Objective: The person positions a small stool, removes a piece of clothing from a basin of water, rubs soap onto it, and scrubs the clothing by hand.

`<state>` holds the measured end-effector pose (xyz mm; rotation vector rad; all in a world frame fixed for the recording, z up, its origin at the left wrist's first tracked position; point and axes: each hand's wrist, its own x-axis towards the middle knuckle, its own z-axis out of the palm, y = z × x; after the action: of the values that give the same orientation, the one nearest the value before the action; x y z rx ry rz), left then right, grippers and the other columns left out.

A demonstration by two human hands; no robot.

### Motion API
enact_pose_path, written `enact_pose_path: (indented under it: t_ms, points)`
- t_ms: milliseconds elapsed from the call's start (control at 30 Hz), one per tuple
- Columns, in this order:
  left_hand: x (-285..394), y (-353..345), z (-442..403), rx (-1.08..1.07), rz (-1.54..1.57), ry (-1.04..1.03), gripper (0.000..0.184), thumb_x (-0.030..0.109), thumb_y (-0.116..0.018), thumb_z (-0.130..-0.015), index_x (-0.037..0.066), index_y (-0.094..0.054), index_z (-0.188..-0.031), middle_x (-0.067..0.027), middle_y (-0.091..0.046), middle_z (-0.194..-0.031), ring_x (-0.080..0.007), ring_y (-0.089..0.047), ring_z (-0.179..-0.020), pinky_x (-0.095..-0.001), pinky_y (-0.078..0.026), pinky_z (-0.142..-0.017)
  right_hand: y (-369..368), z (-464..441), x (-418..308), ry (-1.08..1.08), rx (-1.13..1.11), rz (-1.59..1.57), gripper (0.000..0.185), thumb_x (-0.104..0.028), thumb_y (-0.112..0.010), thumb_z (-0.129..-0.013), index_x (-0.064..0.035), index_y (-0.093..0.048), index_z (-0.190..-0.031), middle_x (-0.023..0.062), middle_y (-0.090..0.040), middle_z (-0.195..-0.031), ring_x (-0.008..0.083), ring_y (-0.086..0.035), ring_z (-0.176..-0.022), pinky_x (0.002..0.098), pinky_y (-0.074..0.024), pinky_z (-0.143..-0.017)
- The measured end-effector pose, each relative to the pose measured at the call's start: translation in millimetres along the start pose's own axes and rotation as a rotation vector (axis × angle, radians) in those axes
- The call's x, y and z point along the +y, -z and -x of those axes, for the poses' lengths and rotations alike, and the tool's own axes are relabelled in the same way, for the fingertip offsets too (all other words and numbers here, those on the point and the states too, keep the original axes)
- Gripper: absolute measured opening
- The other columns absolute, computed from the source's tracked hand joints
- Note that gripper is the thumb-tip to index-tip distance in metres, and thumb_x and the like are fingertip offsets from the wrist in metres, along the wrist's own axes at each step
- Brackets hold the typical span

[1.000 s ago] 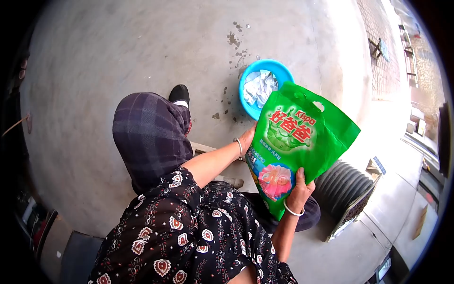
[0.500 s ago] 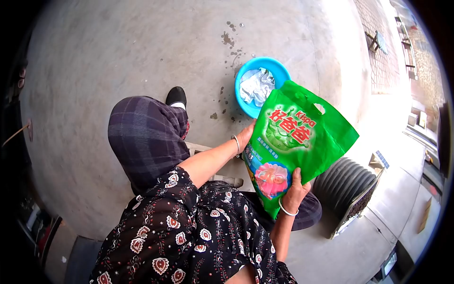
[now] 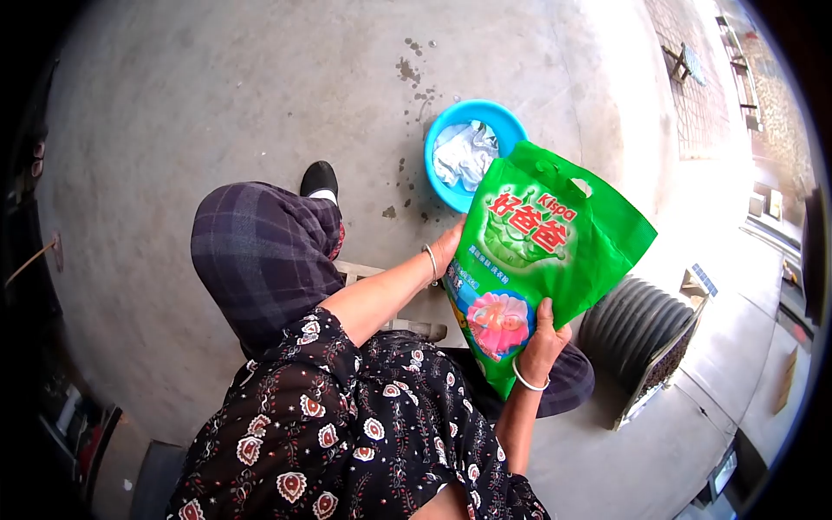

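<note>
A large green bag (image 3: 537, 251) with red lettering and a pink flower picture is held tilted between my two hands. At its left edge my left hand (image 3: 448, 248) grips it, with the fingers hidden behind the bag. My right hand (image 3: 544, 345) grips the lower right edge, its thumb lying on the front. Just beyond the bag's upper left corner, a round blue basin (image 3: 431, 156) stands on the floor. White cloth (image 3: 466, 154) lies inside it. The bag overlaps the basin's lower right rim in view.
Dark wet spots mark the concrete floor (image 3: 173, 104) left of the basin. A ribbed dark coil (image 3: 631, 329) stands at the right, beside a small solar panel (image 3: 703, 280). Part of a wooden stool (image 3: 420, 329) shows below my left forearm.
The basin and the floor have shifted slightly left and up in view. Both hands keep their hold on the bag, which has barely moved.
</note>
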<state>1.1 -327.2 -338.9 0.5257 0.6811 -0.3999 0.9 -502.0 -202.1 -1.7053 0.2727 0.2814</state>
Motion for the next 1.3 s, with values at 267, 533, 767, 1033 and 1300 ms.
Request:
enact_pose_path:
  t_ms: [267,533,767,1033,1300]
  points:
    - [-13,10,-22,-0.092,0.082,-0.038,0.076,0.065,-0.043,-0.081,0.006,-0.044,-0.128,-0.0095,-0.053,-0.122,-0.0182,-0.053,-0.107,-0.0316,-0.043,-0.091,2,-9,7,0.012,0.025,-0.002,0.015,-0.012,-0.059,-0.087,0.0006,-0.062,-0.094,-0.0015,-0.059,-0.086,0.0061,-0.051,-0.075,0.0220,-0.0399,-0.068]
    - [-18,24,-30,-0.015,-0.042,0.010,0.077,0.068,-0.043,-0.078,0.005,-0.049,-0.123,-0.0095,-0.056,-0.118,-0.0169,-0.054,-0.103,-0.0300,-0.042,-0.090,2,-7,8,0.039,0.024,0.022,0.018,-0.012,-0.058,-0.087,0.0009,-0.062,-0.098,-0.0001,-0.061,-0.090,0.0073,-0.052,-0.078,0.0217,-0.0405,-0.071]
    - [0,21,-30,-0.064,-0.115,-0.056,0.068,0.062,-0.041,-0.084,0.005,-0.054,-0.118,-0.0059,-0.060,-0.110,-0.0126,-0.055,-0.097,-0.0263,-0.043,-0.085,-1,-4,7,0.034,0.034,-0.036,0.018,-0.006,-0.059,-0.085,0.0016,-0.060,-0.101,0.0012,-0.060,-0.093,0.0092,-0.053,-0.082,0.0233,-0.0422,-0.074]
    - [26,25,-32,-0.192,-0.317,-0.320,0.058,0.057,-0.039,-0.088,0.006,-0.062,-0.106,-0.0024,-0.062,-0.095,-0.0075,-0.052,-0.085,-0.0238,-0.041,-0.076,-10,-1,18,0.193,0.126,-0.218,0.024,0.002,-0.064,-0.078,-0.0005,-0.060,-0.102,0.0055,-0.063,-0.096,0.0133,-0.060,-0.084,0.0261,-0.0470,-0.077]
    - [40,34,-60,-0.472,-0.675,-0.923,0.040,0.035,-0.044,-0.091,0.003,-0.058,-0.111,-0.0042,-0.062,-0.099,-0.0091,-0.055,-0.088,-0.0234,-0.043,-0.079,-13,-21,32,0.453,0.253,-0.199,0.027,0.003,-0.064,-0.077,0.0011,-0.059,-0.103,0.0072,-0.063,-0.096,0.0143,-0.061,-0.082,0.0249,-0.0490,-0.074]
